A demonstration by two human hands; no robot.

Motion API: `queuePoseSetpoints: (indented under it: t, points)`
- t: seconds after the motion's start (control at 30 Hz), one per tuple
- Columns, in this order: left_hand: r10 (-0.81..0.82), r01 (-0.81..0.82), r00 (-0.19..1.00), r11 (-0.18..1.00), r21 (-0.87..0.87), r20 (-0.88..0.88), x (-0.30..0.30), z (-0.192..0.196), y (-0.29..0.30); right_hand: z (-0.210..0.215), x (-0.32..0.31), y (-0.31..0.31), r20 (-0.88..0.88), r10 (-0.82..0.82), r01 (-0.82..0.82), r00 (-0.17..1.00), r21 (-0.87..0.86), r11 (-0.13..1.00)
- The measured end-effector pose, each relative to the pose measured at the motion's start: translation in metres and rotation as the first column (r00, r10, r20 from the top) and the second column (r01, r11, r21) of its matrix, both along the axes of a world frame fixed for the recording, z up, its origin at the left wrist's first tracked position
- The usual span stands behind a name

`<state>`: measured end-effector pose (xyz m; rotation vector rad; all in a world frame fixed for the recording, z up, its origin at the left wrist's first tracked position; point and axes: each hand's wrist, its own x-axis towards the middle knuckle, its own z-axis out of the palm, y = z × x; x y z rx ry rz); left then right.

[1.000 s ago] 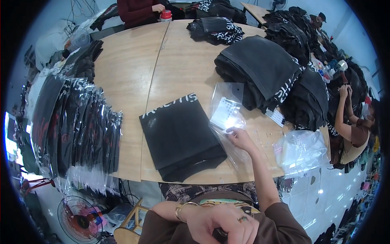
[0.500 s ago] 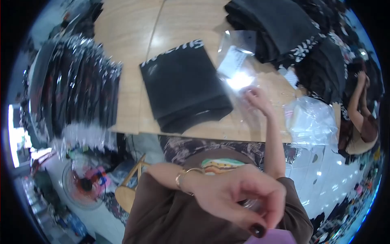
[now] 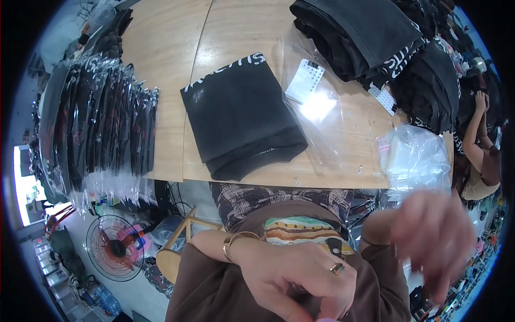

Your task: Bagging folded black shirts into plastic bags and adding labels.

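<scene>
My left hand (image 3: 300,273), with a gold bracelet and a ring, is low in front of my body. Its fingers are curled together, and their tips run past the lower edge beside a bit of pink, so what they grip is hidden. My right hand (image 3: 434,241) is smeared by motion to the right, off the table, just below a pile of clear plastic bags (image 3: 416,155). A folded black shirt (image 3: 244,118) with white lettering lies on the wooden table. Beside it is a flat clear bag (image 3: 327,139), with a white dotted card (image 3: 304,80) at it.
Bagged black garments (image 3: 102,123) stand in a row at the left. Folded black garments (image 3: 359,37) are heaped at the far right, near another white card (image 3: 382,100). A fan (image 3: 115,248) and a wooden stool (image 3: 174,255) are on the floor. Another person (image 3: 483,161) is at the right.
My right hand has left the clear bag on the table and swung back to the right. My left hand has lowered slightly and moved left. The shirt remains in place.
</scene>
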<state>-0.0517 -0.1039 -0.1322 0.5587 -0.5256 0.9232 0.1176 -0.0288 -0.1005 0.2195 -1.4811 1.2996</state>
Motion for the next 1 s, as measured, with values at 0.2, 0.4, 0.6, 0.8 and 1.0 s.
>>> queuePoseSetpoints:
  t: [0.2, 0.4, 0.6, 0.8, 1.0]
  points:
    - [0.113, -0.129, 0.952, 0.991, -0.036, -0.284, -0.011, 0.004, 0.003, 0.032, -0.032, -0.019, -0.196, 0.162, -0.121, 0.967, 0.21, 0.97]
    - [-0.047, 0.033, 0.962, 0.998, -0.054, -0.268, -0.018, 0.002, 0.01, 0.04, -0.011, -0.028, 0.277, -0.035, 0.022, 0.96, 0.05, 0.999]
    - [-0.272, 0.262, 0.908, 0.962, -0.073, -0.32, -0.016, 0.011, 0.019, 0.037, -0.013, -0.021, 0.179, 0.04, -0.063, 0.983, 0.123, 0.99]
    - [-0.331, 0.326, 0.922, 0.944, -0.056, -0.201, -0.018, 0.005, 0.026, 0.024, -0.035, -0.025, -0.21, 0.198, -0.176, 0.957, 0.12, 0.977]
    - [-0.205, 0.225, 0.944, 0.973, 0.052, -0.259, -0.02, 0.003, 0.016, 0.022, -0.035, -0.023, -0.119, 0.167, -0.118, 0.979, 0.34, 0.933]
